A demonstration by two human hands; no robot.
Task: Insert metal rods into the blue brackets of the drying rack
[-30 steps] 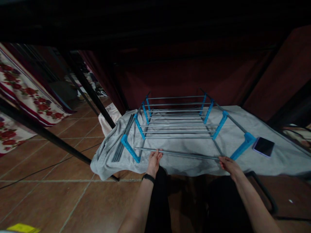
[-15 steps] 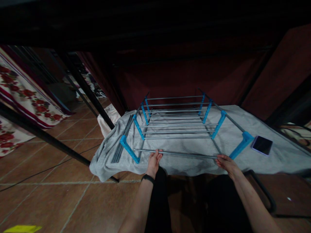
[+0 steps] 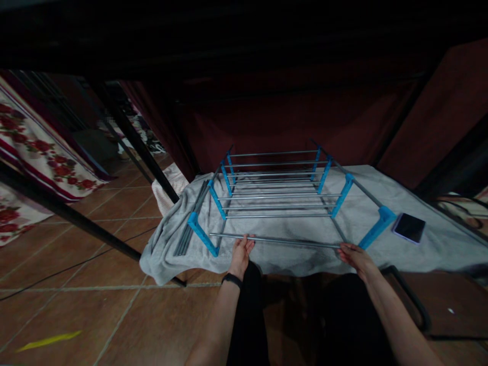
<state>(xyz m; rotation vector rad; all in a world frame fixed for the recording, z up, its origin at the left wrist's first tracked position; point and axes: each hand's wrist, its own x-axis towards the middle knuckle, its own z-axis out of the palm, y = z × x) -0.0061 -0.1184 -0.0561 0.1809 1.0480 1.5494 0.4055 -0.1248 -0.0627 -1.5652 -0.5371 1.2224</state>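
Note:
A thin grey metal rod (image 3: pixel 293 242) runs across the front of a partly built rack (image 3: pixel 282 207) with blue plastic brackets. My left hand (image 3: pixel 241 252) is closed on the rod left of its middle. At the rod's right end my right hand (image 3: pixel 354 257) grips it, close to the front right blue bracket (image 3: pixel 377 227). The rod's left end lies near the front left blue bracket (image 3: pixel 203 235); whether it touches there I cannot tell. Behind, several similar rods span the rack between the two sides.
Loose grey rods (image 3: pixel 189 231) lie in a bundle left of the rack on a grey cloth (image 3: pixel 305 262). A phone (image 3: pixel 409 227) rests at the right. Black metal posts (image 3: pixel 131 134) stand at the left, and a brown chair seat (image 3: pixel 453 300) is at lower right.
Both hands and the rod keep almost the same place. The view has shifted very slightly, and the yellow strip on the floor at lower left appears higher and farther right.

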